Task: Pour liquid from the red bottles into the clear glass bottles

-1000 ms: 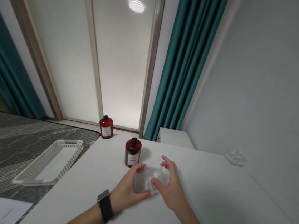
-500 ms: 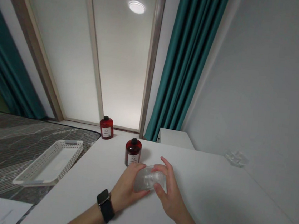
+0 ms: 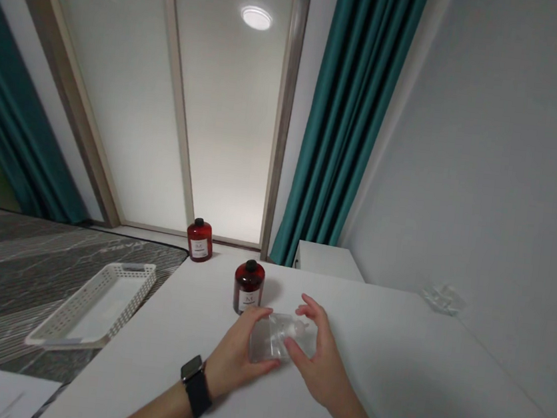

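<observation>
I see both hands on a clear plastic bag just above the white table | left hand grasps its left end | right hand pinches its right edge | red bottle just behind.

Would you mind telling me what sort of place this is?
Probably a bedroom or hotel room: teal curtains beside frosted sliding panels, and amber toiletry bottles on a white table.
</observation>
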### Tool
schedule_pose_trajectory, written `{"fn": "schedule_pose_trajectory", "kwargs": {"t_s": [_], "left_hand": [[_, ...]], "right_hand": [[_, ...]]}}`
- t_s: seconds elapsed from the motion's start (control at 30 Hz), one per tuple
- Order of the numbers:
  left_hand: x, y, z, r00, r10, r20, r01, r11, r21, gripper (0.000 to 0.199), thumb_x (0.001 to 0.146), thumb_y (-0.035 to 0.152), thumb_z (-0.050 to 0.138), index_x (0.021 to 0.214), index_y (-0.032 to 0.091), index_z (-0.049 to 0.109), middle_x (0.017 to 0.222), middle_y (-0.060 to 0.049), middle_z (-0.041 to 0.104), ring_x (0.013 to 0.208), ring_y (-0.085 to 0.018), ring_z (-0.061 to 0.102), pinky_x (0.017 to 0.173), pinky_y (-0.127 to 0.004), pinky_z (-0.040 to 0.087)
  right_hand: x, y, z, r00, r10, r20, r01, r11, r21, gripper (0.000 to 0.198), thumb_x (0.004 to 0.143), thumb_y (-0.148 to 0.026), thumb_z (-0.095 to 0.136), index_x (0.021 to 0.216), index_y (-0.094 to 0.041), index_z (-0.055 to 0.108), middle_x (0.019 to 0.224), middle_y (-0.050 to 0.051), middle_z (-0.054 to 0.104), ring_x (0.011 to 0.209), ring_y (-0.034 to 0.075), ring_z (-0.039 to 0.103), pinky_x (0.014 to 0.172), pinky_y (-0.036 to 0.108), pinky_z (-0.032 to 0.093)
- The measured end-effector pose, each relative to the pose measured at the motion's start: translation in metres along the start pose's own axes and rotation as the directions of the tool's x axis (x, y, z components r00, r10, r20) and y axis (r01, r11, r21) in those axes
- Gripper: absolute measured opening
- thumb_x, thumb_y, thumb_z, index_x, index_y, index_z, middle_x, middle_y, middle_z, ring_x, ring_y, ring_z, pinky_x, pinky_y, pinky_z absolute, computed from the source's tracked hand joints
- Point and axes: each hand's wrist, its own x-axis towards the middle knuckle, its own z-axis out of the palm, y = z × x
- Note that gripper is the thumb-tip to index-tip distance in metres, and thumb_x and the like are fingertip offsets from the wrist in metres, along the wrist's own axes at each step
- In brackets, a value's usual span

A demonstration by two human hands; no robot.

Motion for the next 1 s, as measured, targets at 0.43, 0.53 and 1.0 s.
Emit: {"fn": "schedule_pose_trajectory", "kwargs": {"t_s": [0.43,0.53,1.0], "left_hand": [[0.0,0.001,0.002,0.996,-0.094,0.005,0.094,0.991,-0.09,0.073,0.066,0.018,0.08,0.13,0.019,0.047,0.126,-0.013,0.06,0.113,-0.031,0.06,0.101,-0.054,0.048],[0.0,0.002,0.002,0.995,-0.104,0.014,0.105,0.99,-0.098,0.073,0.064,0.018,0.081,0.129,0.02,0.048,0.124,-0.012,0.061,0.112,-0.031,0.06,0.101,-0.054,0.048],[-0.002,0.003,0.003,0.998,-0.064,-0.015,0.064,0.998,-0.014,0.07,0.066,0.018,0.079,0.128,0.019,0.045,0.124,-0.013,0.06,0.113,-0.032,0.061,0.1,-0.054,0.049]], "right_hand": [[0.001,0.005,0.0,0.991,0.11,0.072,-0.115,0.991,0.062,0.058,0.084,-0.026,0.056,0.139,-0.024,0.037,0.107,0.004,0.055,0.104,0.022,0.058,0.099,0.041,0.042],[0.001,0.005,-0.001,0.995,0.047,0.087,-0.054,0.996,0.076,0.059,0.083,-0.022,0.055,0.14,-0.025,0.036,0.114,0.005,0.055,0.112,0.023,0.055,0.103,0.041,0.04],[-0.002,-0.006,0.01,0.993,0.119,-0.014,-0.119,0.992,0.036,0.06,0.08,-0.023,0.057,0.138,-0.023,0.04,0.111,0.006,0.054,0.106,0.024,0.055,0.1,0.044,0.043]]}}
